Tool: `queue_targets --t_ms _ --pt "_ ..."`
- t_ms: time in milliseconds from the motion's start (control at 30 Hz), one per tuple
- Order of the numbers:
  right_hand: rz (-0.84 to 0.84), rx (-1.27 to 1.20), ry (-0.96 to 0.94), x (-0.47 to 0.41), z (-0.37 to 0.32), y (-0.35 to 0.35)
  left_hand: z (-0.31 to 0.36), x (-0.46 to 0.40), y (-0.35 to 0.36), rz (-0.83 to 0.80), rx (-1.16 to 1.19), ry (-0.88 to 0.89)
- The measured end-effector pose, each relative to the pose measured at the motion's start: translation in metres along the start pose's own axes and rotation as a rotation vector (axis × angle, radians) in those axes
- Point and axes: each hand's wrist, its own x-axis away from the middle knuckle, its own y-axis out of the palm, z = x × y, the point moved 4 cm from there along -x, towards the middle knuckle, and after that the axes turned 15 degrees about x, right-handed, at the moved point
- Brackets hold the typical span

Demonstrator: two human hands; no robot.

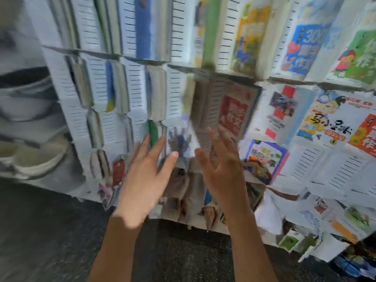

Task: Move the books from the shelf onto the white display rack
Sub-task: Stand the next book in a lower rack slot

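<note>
Both hands are raised in front of the white display rack (215,47), the left hand (142,180) and the right hand (221,169) each with fingers straight and spread, palms turned toward each other, holding nothing. Books sit face-out in the rack's slotted pockets: a red-covered book (234,112) just above the right fingertips, a blue-covered book (301,49) higher to the right, a cartoon-covered book (329,121) at right. The picture is badly smeared between the hands, so what lies there cannot be told
</note>
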Motion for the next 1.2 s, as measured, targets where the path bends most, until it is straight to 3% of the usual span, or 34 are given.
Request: queue_targets --t_ms 300,633,933,1200 --pt "-0.11 -0.018 -0.106 0.048 -0.181 0.104 -0.106 0.061 -0.2 0.257 -0.071 -0.051" --pt "-0.224 -0.096 -0.293 0.057 -0.316 0.185 -0.182 0.088 -0.331 0.418 -0.016 -0.14" --pt "-0.324 -0.159 -0.374 0.003 -0.409 0.29 -0.257 0.042 -0.424 0.505 -0.103 -0.23" --pt "-0.392 -0.232 -0.449 -0.084 -0.515 0.391 -0.305 -0.064 -0.527 0.548 -0.163 -0.279"
